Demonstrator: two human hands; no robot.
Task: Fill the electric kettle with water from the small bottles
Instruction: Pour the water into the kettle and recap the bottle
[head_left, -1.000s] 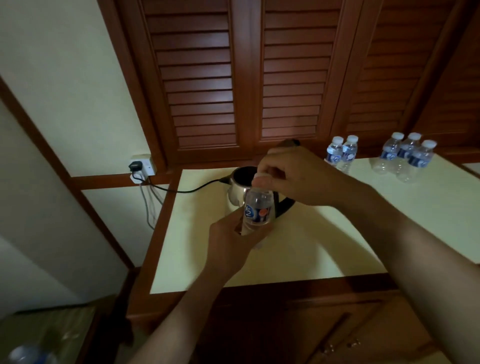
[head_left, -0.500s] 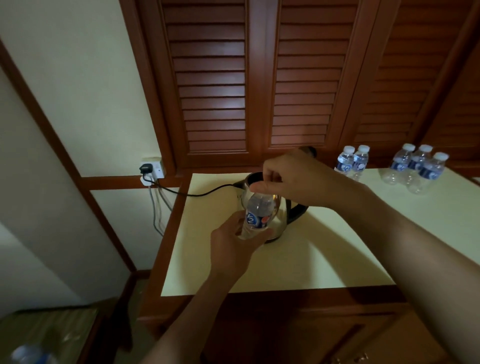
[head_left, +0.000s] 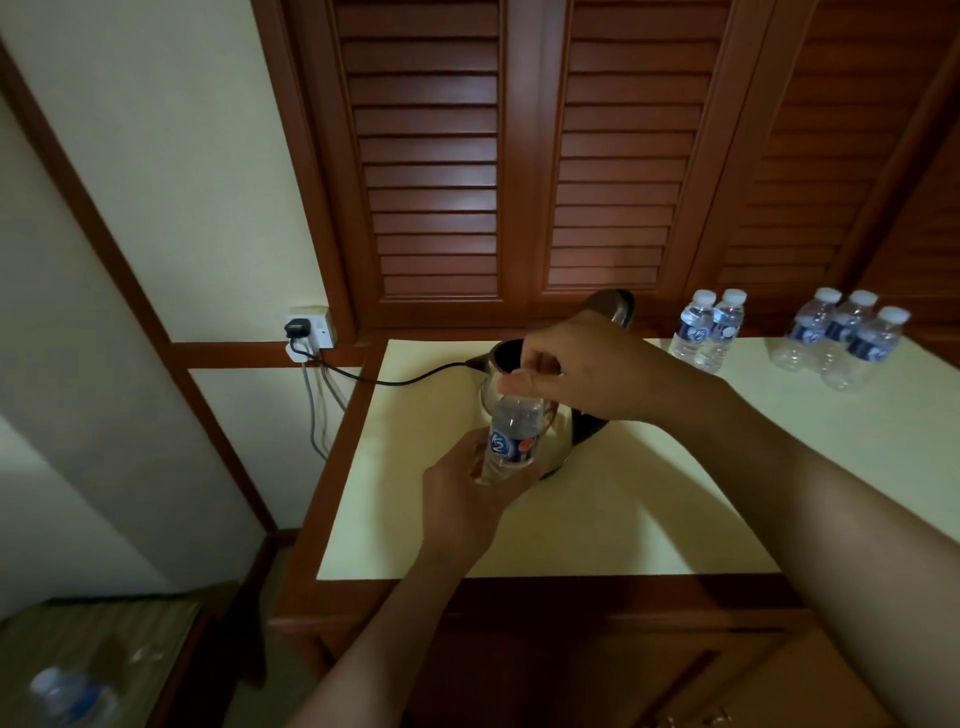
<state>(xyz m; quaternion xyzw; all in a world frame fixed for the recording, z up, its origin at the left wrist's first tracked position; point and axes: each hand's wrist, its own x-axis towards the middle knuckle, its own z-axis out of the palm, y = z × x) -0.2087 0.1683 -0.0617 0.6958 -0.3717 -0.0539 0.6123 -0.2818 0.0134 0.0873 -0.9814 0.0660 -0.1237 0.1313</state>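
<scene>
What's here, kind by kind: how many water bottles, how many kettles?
Bottles standing on the counter: 5, a pair and a trio
Held bottle: 1
Blurred bottle on the low side table: 1
Electric kettle: 1
Total: 8
</scene>
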